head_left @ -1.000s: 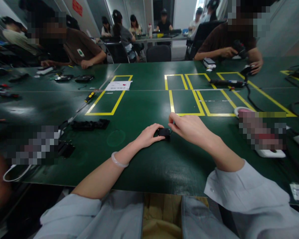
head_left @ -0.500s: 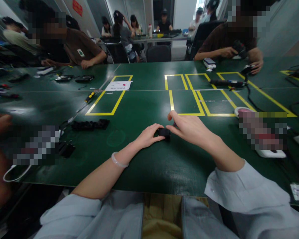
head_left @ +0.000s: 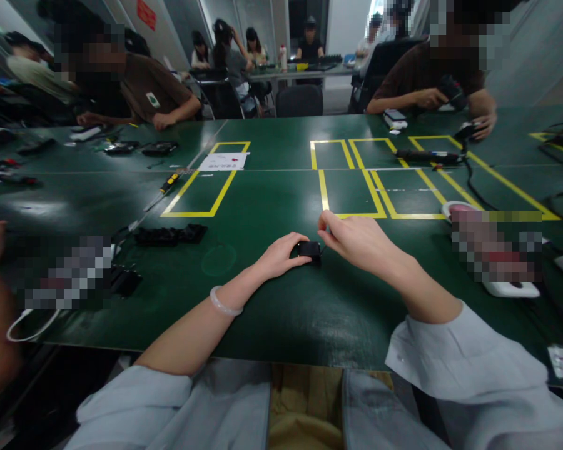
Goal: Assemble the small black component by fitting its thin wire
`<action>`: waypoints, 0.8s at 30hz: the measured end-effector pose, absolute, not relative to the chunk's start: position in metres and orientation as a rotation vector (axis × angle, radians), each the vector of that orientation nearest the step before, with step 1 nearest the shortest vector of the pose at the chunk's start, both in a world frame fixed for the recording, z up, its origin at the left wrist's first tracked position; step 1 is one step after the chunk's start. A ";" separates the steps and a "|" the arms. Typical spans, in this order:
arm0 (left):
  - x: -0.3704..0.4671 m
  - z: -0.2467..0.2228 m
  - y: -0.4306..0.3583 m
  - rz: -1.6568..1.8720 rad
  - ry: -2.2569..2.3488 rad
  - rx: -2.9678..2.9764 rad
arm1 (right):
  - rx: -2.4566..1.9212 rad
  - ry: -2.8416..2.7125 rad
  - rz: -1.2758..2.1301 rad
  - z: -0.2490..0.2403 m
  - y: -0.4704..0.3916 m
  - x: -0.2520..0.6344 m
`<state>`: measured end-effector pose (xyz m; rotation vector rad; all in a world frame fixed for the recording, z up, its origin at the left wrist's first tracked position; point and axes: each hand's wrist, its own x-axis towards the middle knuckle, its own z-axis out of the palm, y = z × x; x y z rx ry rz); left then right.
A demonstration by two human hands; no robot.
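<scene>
Black block (head_left: pixel 309 251) lies crosswise (apparently).

Open table (head_left: pixel 267 200) lies near and far of your left hand (head_left: pixel 281 255). Left: black parts (head_left: pixel 171 235) block a low pass; right: white-edged object (head_left: pixel 490 250) limits your right hand (head_left: pixel 363 245); far right: black rod (head_left: pixel 428 155).
</scene>
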<state>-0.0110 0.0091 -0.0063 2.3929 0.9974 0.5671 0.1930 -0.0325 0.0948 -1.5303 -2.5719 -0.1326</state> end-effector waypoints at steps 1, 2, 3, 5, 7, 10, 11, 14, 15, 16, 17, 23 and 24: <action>-0.011 -0.006 0.009 0.565 1.001 2.392 | -1.537 -2.565 -0.131 0.095 -0.032 0.193; -0.011 -0.006 0.009 0.565 1.002 2.392 | -1.543 -2.560 -0.127 0.095 -0.032 0.192; -0.011 -0.006 0.009 0.566 1.001 2.391 | -1.545 -2.559 -0.119 0.095 -0.032 0.193; -0.011 -0.006 0.009 0.573 0.998 2.393 | -1.533 -2.564 -0.099 0.094 -0.032 0.193; -0.011 -0.006 0.009 0.578 0.994 2.395 | -1.498 -2.567 -0.066 0.094 -0.033 0.194; -0.011 -0.006 0.009 0.583 0.996 2.396 | -1.449 -2.555 -0.030 0.094 -0.033 0.195; -0.011 -0.007 0.009 0.583 0.998 2.397 | -1.444 -2.548 -0.032 0.094 -0.033 0.194; -0.011 -0.008 0.010 0.579 1.005 2.401 | -1.461 -2.546 -0.032 0.094 -0.033 0.192; -0.011 -0.008 0.010 0.577 1.008 2.402 | -1.483 -2.551 -0.043 0.094 -0.033 0.192; -0.011 -0.008 0.010 0.573 1.010 2.400 | -1.509 -2.557 -0.060 0.094 -0.032 0.192; -0.011 -0.008 0.010 0.568 1.010 2.398 | -1.530 -2.566 -0.081 0.094 -0.032 0.192; -0.012 -0.007 0.010 0.574 0.997 2.394 | -1.507 -2.567 -0.102 0.096 -0.034 0.193; -0.011 -0.007 0.010 0.576 0.995 2.396 | -1.502 -2.557 -0.092 0.097 -0.035 0.193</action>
